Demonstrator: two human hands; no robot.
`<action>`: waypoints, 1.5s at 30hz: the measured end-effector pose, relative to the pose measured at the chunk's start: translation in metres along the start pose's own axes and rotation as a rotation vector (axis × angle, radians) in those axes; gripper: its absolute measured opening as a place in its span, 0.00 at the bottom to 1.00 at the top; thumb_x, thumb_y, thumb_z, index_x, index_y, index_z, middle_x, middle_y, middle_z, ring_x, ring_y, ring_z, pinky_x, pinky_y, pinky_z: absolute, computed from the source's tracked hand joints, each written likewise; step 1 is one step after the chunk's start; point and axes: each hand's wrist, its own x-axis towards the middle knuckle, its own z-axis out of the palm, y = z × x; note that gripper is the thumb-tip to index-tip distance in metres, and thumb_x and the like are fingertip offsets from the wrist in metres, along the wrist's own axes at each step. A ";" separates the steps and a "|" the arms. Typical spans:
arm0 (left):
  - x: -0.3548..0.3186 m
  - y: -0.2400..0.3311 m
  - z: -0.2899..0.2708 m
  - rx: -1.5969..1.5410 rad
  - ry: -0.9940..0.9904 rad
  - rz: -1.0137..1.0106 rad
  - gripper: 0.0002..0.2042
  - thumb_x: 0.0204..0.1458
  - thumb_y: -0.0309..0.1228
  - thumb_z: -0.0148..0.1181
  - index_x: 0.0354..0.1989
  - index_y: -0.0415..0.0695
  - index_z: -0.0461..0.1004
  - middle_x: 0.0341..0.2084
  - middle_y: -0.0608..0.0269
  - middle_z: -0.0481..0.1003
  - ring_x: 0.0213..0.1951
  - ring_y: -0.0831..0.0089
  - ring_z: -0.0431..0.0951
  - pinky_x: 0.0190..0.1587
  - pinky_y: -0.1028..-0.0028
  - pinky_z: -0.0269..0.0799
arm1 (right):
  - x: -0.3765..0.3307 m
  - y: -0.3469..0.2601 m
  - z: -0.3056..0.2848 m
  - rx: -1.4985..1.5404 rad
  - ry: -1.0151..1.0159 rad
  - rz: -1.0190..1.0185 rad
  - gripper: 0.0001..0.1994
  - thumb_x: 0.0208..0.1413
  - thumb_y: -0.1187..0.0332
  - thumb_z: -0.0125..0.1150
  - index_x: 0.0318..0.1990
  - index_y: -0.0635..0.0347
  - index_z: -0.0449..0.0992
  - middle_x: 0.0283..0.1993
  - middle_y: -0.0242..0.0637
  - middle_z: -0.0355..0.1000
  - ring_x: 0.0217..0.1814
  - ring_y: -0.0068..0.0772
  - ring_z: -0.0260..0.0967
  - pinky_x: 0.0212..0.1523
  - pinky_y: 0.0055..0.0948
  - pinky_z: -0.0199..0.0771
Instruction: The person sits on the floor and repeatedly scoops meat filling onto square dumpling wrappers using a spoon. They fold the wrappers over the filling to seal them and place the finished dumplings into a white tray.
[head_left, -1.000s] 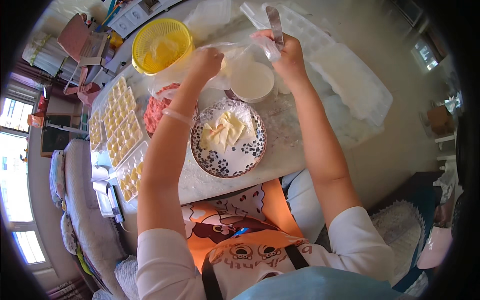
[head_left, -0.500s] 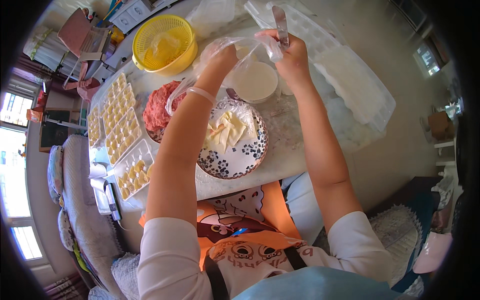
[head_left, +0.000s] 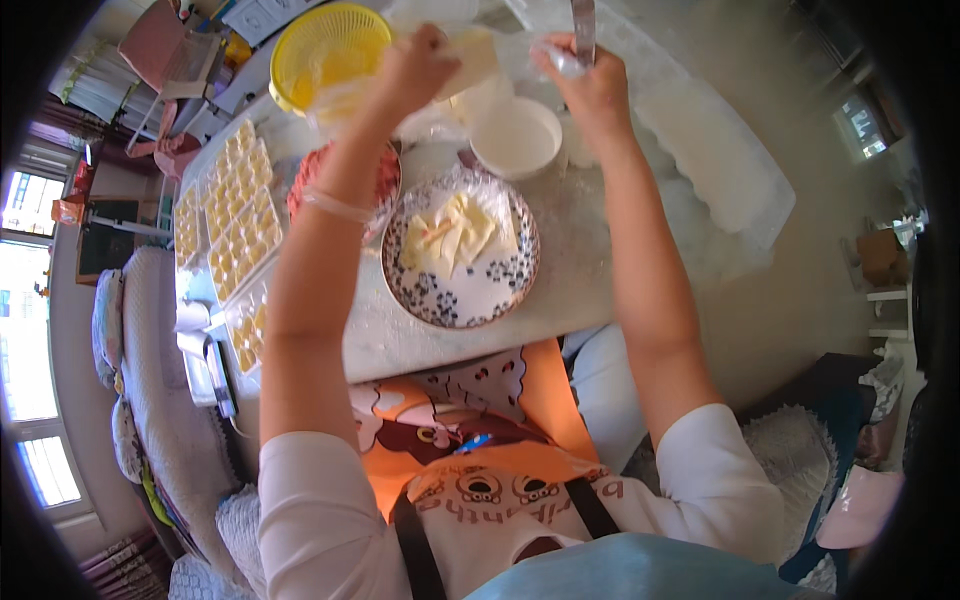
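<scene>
My left hand (head_left: 420, 72), smeared by motion, is closed in a fist beside the yellow basket; whether it grips anything is hard to make out. Clear plastic film (head_left: 440, 122) and a pale yellow sheet (head_left: 474, 62) lie around it. My right hand (head_left: 598, 95) is closed around a flat metal spreader (head_left: 584, 28), with crumpled clear plastic (head_left: 563, 62) at its fingertips. Between my forearms sits a patterned plate (head_left: 450, 300) with pale folded wrappers (head_left: 455, 232). A white bowl (head_left: 518, 140) stands beyond it. My left forearm partly covers pink minced meat (head_left: 383, 178).
At the left, clear trays (head_left: 240, 225) hold rows of small filled dumplings. A yellow basket (head_left: 330, 40) stands at the far left. A long translucent tray (head_left: 735, 180) lies along the right side. A phone-like device (head_left: 220, 378) rests at the table's left edge.
My left hand has pulled up and left out of the plastic bag. My right hand still holds the spreader, shifted slightly right. The pale yellow sheet shows more plainly now.
</scene>
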 end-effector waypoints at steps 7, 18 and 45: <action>-0.134 0.051 -0.066 -0.782 -0.327 -0.288 0.16 0.51 0.27 0.60 0.47 0.37 0.68 0.35 0.64 0.74 0.34 0.79 0.74 0.37 0.78 0.70 | 0.002 0.005 0.006 0.152 -0.103 -0.066 0.10 0.48 0.75 0.61 0.40 0.61 0.78 0.38 0.39 0.77 0.39 0.34 0.74 0.42 0.29 0.72; -0.166 0.049 -0.061 0.263 0.509 -0.111 0.25 0.34 0.38 0.73 0.37 0.39 0.68 0.30 0.54 0.71 0.37 0.62 0.74 0.35 0.65 0.70 | -0.010 -0.014 0.034 0.733 -0.487 0.225 0.11 0.60 0.61 0.52 0.29 0.58 0.70 0.32 0.39 0.76 0.13 0.10 0.45 0.13 0.16 0.46; -0.047 -0.007 -0.026 -0.846 0.115 0.106 0.17 0.47 0.24 0.61 0.47 0.37 0.72 0.42 0.54 0.75 0.50 0.71 0.73 0.53 0.70 0.66 | 0.049 -0.035 0.057 0.609 -0.836 0.529 0.16 0.55 0.54 0.60 0.34 0.60 0.76 0.19 0.22 0.57 0.15 0.12 0.42 0.15 0.18 0.40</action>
